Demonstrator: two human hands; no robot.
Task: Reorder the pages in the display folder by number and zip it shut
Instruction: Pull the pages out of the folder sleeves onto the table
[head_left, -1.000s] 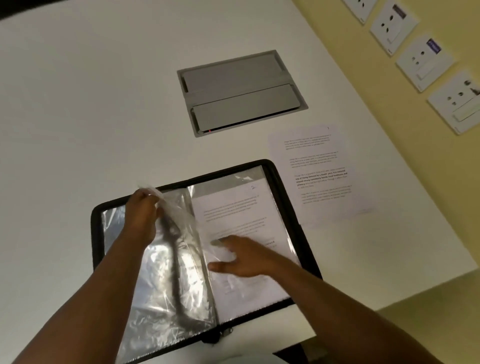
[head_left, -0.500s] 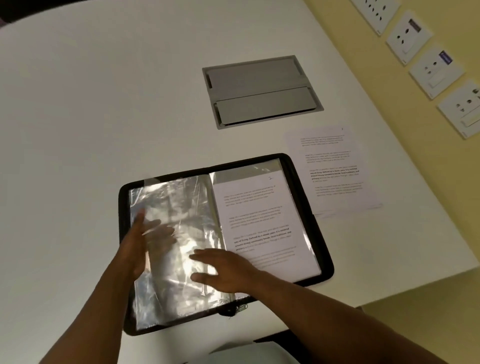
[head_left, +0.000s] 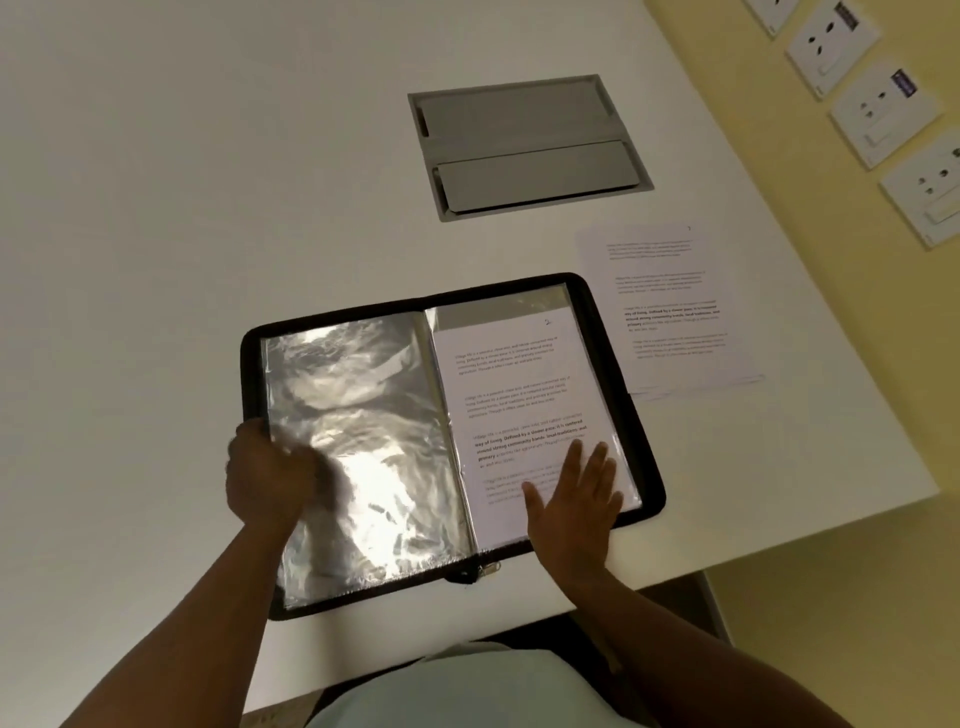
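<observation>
The black display folder (head_left: 621, 322) lies open on the white table near its front edge. Its left side shows shiny empty plastic sleeves (head_left: 363, 415). A printed page (head_left: 514, 384) sits in the right-hand sleeve. My left hand (head_left: 270, 475) is at the folder's left edge with its fingers curled round the edge of the sleeves; the fingers are blurred. My right hand (head_left: 574, 499) lies flat with straight fingers on the lower part of the printed page. The zip pull (head_left: 485, 570) shows at the bottom of the spine.
A stack of loose printed pages (head_left: 670, 312) lies on the table just right of the folder. A grey cable hatch (head_left: 527, 145) is set into the table behind it. The yellow wall (head_left: 810, 218) with sockets (head_left: 885, 111) is on the right.
The lifted sleeve has been laid flat onto the left side. My left hand slid to the folder's left edge and curled there. My right hand moved right onto the printed page.
</observation>
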